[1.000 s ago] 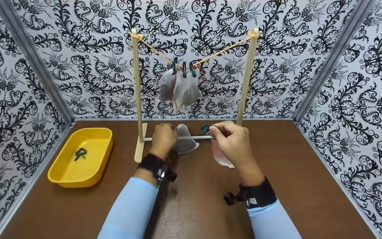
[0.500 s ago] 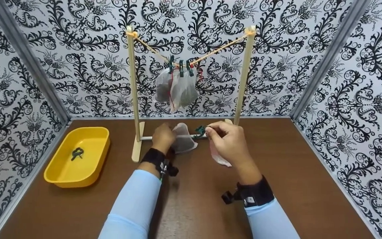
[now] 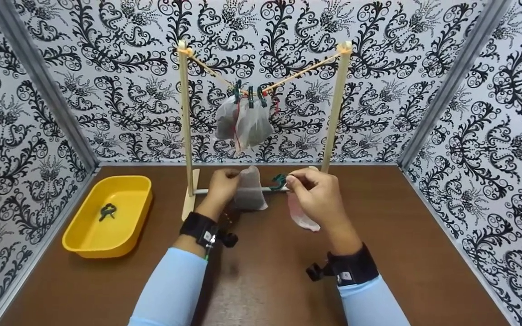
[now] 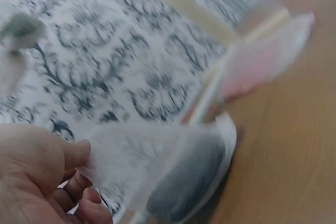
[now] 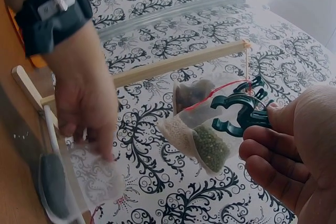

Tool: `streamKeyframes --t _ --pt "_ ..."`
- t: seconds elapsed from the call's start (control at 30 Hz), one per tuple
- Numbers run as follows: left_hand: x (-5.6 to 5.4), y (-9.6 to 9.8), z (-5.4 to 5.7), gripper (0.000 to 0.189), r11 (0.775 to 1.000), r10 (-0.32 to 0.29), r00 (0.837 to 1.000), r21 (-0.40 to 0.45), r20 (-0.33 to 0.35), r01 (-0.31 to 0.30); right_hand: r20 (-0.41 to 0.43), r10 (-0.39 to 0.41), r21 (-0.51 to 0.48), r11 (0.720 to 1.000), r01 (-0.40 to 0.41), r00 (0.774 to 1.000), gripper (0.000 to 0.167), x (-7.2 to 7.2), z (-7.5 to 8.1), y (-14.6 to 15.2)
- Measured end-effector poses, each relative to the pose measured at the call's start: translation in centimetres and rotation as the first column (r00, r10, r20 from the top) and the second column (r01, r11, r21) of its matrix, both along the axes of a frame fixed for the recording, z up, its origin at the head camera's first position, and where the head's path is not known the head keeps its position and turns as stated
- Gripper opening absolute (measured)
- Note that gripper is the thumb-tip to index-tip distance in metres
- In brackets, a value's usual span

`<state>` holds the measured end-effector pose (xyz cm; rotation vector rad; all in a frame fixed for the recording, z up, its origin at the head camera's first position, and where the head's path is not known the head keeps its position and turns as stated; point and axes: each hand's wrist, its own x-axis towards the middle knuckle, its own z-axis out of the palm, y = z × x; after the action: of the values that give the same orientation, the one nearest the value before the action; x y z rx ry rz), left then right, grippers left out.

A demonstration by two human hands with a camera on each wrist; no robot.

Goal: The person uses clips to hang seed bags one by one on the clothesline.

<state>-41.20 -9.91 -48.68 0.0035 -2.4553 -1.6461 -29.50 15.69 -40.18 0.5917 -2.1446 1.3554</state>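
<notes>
My left hand (image 3: 222, 185) pinches the top edge of a sheer white mesh bag (image 3: 250, 192), which hangs over the stand's white bottom rod. Dark contents fill the lower end of this bag (image 4: 189, 177) in the left wrist view. Between thumb and fingers, my right hand (image 3: 317, 190) pinches a dark green plastic clip (image 5: 239, 114), its hooked jaws pointing away from the hand. Partly behind the right hand lies a second mesh bag (image 3: 304, 217) with pink contents. Several filled mesh bags (image 3: 254, 124) hang from the orange cord (image 3: 304, 70), held by green clips (image 3: 250, 97).
Wooden posts (image 3: 335, 108) carry the sagging cord above the brown table (image 3: 261, 271). At left stands a yellow tray (image 3: 77, 246) with a dark green clip (image 3: 107, 211) inside. Patterned walls (image 3: 379, 90) with grey metal edges enclose the back and sides.
My left hand has lifted the top of the mesh bag slightly, so it hangs straighter. The right hand still holds the green clip, with little movement.
</notes>
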Motion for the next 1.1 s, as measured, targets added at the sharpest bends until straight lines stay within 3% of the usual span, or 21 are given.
streamKeyframes --t 0.23,0.33,0.43,0.57,0.77,0.97,1.1 --pt "3.2 -1.1 4.0 0.018 0.994 0.102 0.984 -0.011 -0.147 -0.105 -0.007 -0.002 -0.009 1.0 0.002 1.0 0.006 0.1 0.1 0.1" --pt "4.0 -2.1 5.5 0.017 0.984 0.176 0.96 0.011 -0.22 -0.178 -0.009 -0.003 -0.011 1.0 0.003 1.0 0.005 0.1 0.1 0.1" --pt "4.8 -3.2 7.3 0.019 0.967 0.251 0.936 0.02 -0.248 -0.254 -0.014 0.0 -0.013 1.0 0.0 1.0 0.005 0.1 0.1 0.0" --pt "5.7 -4.4 10.2 0.023 0.948 0.302 0.913 -0.01 -0.274 -0.317 -0.019 0.004 -0.02 1.0 -0.005 1.0 0.005 0.1 0.0 -0.1" --pt "5.2 -5.2 13.8 0.024 0.922 0.32 0.85 -0.068 -0.418 -0.381 -0.02 0.009 -0.01 1.0 -0.009 1.0 0.006 0.2 -0.1 -0.2" --pt "3.8 -4.6 16.6 0.024 0.924 0.308 0.837 -0.066 -0.452 -0.375 -0.022 0.02 -0.051 0.999 -0.021 1.0 0.004 0.1 0.3 -0.1" --pt "3.0 -4.2 18.1 0.023 0.921 0.3 0.834 -0.086 -0.464 -0.379 -0.081 0.022 -0.075 0.997 -0.028 0.996 0.006 -0.4 1.3 -0.4"
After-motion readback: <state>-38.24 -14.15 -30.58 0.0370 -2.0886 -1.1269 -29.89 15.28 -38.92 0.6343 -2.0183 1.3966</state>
